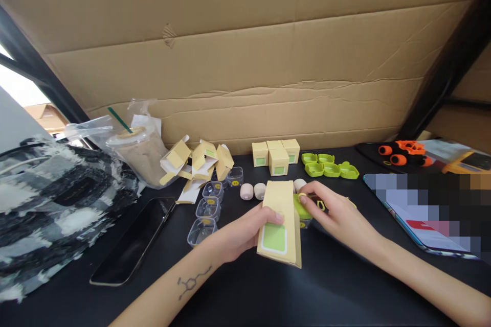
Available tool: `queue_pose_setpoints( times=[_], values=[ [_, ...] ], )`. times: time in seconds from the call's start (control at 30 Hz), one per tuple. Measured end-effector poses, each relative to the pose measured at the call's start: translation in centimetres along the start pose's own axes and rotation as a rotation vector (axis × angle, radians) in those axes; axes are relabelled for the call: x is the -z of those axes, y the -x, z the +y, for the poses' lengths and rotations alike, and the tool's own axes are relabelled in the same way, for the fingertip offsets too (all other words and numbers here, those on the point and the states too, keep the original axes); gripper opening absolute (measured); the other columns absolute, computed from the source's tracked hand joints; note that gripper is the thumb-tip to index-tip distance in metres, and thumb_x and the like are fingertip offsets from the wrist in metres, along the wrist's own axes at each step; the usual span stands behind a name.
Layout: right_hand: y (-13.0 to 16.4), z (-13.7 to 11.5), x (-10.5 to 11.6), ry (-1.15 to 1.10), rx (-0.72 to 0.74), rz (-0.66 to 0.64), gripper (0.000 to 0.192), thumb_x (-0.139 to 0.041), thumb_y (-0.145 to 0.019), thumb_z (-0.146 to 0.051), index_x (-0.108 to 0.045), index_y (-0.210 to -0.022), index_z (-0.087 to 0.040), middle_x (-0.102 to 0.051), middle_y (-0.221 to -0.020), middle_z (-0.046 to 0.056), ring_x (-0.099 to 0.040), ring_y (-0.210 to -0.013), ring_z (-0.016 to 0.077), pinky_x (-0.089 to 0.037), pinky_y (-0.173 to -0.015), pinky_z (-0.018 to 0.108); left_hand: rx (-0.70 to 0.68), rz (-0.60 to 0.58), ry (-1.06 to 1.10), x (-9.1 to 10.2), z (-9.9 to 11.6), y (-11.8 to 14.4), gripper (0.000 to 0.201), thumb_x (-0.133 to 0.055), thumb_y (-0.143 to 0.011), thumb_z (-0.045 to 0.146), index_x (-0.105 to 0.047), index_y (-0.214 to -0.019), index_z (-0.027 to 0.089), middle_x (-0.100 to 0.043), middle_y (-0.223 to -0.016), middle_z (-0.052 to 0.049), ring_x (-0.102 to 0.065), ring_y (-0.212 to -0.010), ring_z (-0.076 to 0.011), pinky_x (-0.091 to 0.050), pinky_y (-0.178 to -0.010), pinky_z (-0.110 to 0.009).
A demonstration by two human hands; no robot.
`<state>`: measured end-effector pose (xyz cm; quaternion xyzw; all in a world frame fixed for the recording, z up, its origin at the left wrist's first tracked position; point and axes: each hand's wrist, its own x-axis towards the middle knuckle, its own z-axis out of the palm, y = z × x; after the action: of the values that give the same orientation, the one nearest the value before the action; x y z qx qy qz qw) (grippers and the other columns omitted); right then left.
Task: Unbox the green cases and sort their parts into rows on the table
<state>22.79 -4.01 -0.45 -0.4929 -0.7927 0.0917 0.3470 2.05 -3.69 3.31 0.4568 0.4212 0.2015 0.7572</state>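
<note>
Head view, from left: clear cups (209,209) wait in a row by the left hand (245,232), whose fingers clamp the kraft box (280,222) tilted open-end toward the right hand (337,214), which pinches a green-lidded piece (302,209) at its mouth.

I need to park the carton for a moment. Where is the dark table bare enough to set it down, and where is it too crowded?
Bare table lies between the two forearms, below the carton. Another bare strip runs between the phone and the left hand. The back is crowded: clear cups, small boxes and green lids. The tablet borders the right side.
</note>
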Motion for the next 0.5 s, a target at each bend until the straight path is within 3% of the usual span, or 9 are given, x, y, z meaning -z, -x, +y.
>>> queue_pose_setpoints(
  times=[0.27,0.5],
  values=[
    [0.3,0.3,-1.1,-0.024,-0.08,0.031,0.017,-0.028,-0.097,-0.035,-0.039,-0.089,-0.025,-0.054,-0.072,-0.001,-0.056,-0.055,0.0161,-0.043,-0.051,0.027,-0.021,-0.001,0.021,0.1,0.1,0.0,0.046,-0.06,-0.066,0.031,-0.055,-0.11,0.019,-0.069,-0.104,-0.006,-0.06,-0.108,-0.0271,-0.041,-0.093,-0.037],
    [0.4,0.3,-1.1,-0.035,-0.113,0.11,0.018,-0.028,-0.097,-0.038,-0.038,-0.091,-0.025,-0.055,-0.076,0.002,-0.057,-0.06,0.0178,-0.045,-0.055,0.03,-0.065,-0.003,0.031,0.0,0.0,0.0,0.04,-0.058,-0.068,0.03,-0.058,-0.108,0.019,-0.071,-0.092,-0.003,-0.061,-0.106,-0.0269,-0.042,-0.091,-0.037]
  ],
)
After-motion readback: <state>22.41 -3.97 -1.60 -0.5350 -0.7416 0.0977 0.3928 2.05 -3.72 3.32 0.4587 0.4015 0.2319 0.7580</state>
